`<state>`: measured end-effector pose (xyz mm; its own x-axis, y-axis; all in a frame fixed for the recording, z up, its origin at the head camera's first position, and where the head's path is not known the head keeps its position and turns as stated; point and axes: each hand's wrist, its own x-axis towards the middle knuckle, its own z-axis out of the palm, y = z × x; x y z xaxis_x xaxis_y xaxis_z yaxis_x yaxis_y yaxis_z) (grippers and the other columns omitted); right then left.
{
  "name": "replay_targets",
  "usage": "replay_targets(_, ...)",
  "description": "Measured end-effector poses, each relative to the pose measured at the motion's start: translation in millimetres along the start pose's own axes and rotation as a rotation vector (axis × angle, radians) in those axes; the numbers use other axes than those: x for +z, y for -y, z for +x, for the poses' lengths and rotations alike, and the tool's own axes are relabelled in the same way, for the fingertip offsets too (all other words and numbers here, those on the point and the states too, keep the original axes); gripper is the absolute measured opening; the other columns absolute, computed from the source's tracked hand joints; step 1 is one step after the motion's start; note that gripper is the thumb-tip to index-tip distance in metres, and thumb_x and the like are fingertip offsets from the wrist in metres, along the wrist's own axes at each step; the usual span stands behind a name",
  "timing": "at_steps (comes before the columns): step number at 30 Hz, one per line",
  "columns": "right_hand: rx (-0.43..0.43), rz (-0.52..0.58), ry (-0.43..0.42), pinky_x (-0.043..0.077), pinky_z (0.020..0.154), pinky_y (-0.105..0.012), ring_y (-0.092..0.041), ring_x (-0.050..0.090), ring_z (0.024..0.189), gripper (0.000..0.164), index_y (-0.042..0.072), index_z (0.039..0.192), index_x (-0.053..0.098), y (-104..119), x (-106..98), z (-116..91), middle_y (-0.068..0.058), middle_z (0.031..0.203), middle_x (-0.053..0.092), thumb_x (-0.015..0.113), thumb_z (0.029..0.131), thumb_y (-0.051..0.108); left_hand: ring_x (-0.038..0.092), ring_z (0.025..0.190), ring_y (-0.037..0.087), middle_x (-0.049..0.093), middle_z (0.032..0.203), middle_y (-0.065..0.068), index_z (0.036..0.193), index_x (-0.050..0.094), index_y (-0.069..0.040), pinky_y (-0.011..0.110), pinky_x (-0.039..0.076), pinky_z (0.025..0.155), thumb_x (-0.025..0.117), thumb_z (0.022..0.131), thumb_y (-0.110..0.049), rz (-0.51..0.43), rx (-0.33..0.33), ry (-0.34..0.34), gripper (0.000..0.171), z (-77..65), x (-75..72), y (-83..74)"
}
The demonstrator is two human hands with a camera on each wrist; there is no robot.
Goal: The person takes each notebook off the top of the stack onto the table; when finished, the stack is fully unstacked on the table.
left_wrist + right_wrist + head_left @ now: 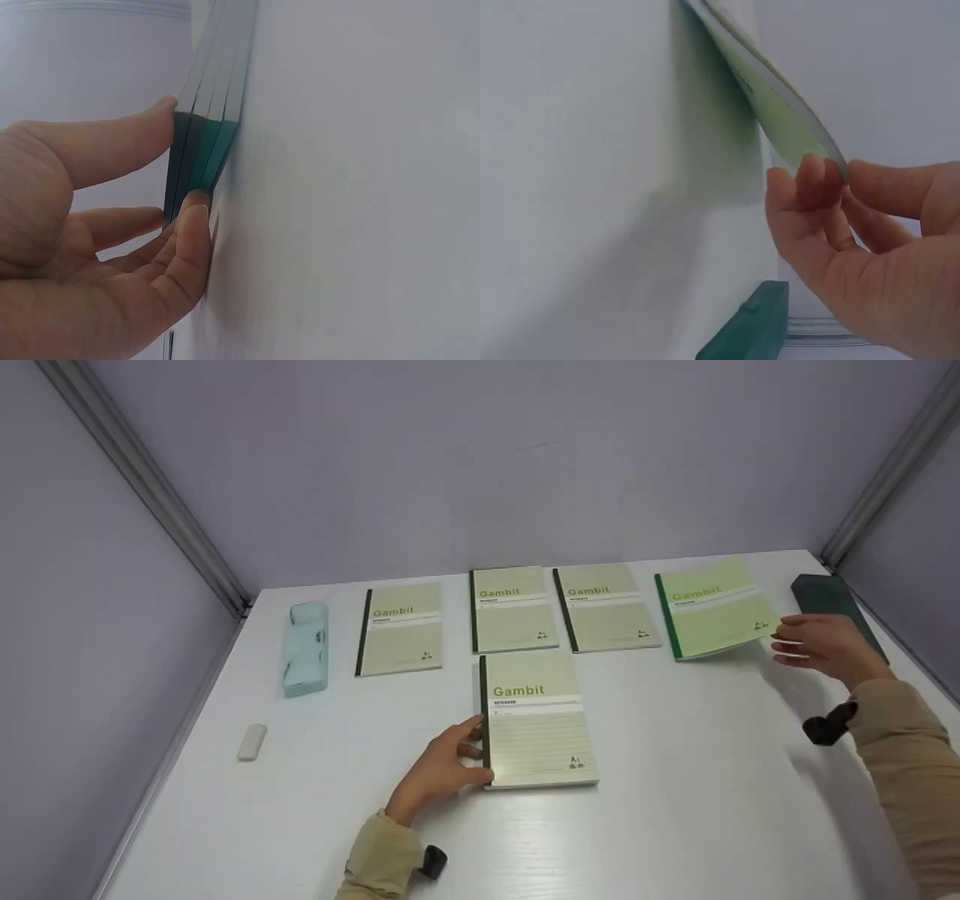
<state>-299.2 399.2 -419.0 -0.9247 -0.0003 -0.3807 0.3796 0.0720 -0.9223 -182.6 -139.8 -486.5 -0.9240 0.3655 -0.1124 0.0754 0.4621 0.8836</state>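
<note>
Over to the head view: the left hand sits at the near left of a stack of Gambit notebooks lying on the white table; thumb over the near corner, fingers curved against the dark spine side, a part-closed grip; out to the right, the right hand has the near right corner of a green Gambit notebook between thumb and fingers, that corner raised off the table while the dark green spine side stays low; just beyond that hand lies a dark green case; along the back, three khaki-covered notebooks, the left one apart, the middle one and the right one near each other; farther left, a pale blue case, and nearer the person a small off-white block.

Now the left wrist view: thumb against the top cover's corner, fingers bent at the spines and one low against the underside; several layers show in the stack, dark spines above, teal below.

And the right wrist view: the thumb and fingertips pinch the notebook's edge, the pages bowing upward; its shadow falls on the tabletop, the dark green case below.
</note>
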Motion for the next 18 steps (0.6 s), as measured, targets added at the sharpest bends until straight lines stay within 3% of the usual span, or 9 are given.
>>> replay_targets(6,0.031,0.193,-0.213,0.055,0.075,-0.024,-0.01,0.064,0.072,0.024,-0.001,0.117,0.046,-9.0,12.0,9.4,-0.001,0.075,0.06,0.05,0.094,-0.002,0.056,0.108,0.027,0.051,0.127,0.014,0.147,0.033,0.001,0.042,0.046,0.09,0.076,0.078,-0.01,-0.015,-0.002,-0.003,0.081,-3.1,2.4,0.4)
replay_targets(10,0.096,0.243,-0.285,0.054,0.076,-0.023,-0.009,0.064,0.072,0.041,0.001,0.133,0.038,-11.5,12.9,13.4,-0.001,0.074,0.058,0.049,0.094,-0.003,0.057,0.108,0.028,0.051,0.127,0.015,0.146,0.034,0.001,0.043,0.046,0.091,0.076,0.079,-0.01,-0.016,0.002,0.001,0.081,-4.5,4.3,1.1)
replay_targets(12,0.137,0.255,-0.287,0.054,0.078,-0.024,-0.01,0.064,0.073,0.047,0.002,0.138,0.034,-12.4,11.7,15.9,-0.001,0.074,0.059,0.049,0.093,-0.002,0.057,0.108,0.028,0.051,0.127,0.015,0.146,0.034,0.001,0.044,0.046,0.091,0.076,0.079,-0.009,-0.016,0.006,0.001,0.081,-5.1,4.3,1.3)
replay_targets(15,0.162,0.234,-0.198,0.054,0.08,-0.025,-0.012,0.064,0.077,0.047,0.004,0.137,0.033,-15.0,9.0,17.3,-0.002,0.077,0.061,0.051,0.094,0.001,0.057,0.108,0.028,0.051,0.128,0.016,0.146,0.033,0.001,0.044,0.046,0.091,0.076,0.079,-0.009,-0.02,0.013,0.0,0.081,-5.2,3.4,1.5)
replay_targets(18,0.158,0.149,-0.155,0.052,0.085,-0.026,-0.012,0.062,0.085,0.058,0.003,0.146,0.026,-14.1,9.9,15.1,-0.007,0.104,0.058,0.054,0.096,0.01,0.057,0.108,0.027,0.051,0.128,0.016,0.146,0.033,0.002,0.044,0.046,0.091,0.076,0.079,-0.008,-0.024,0.016,0.0,0.08,-4.0,1.9,0.6)
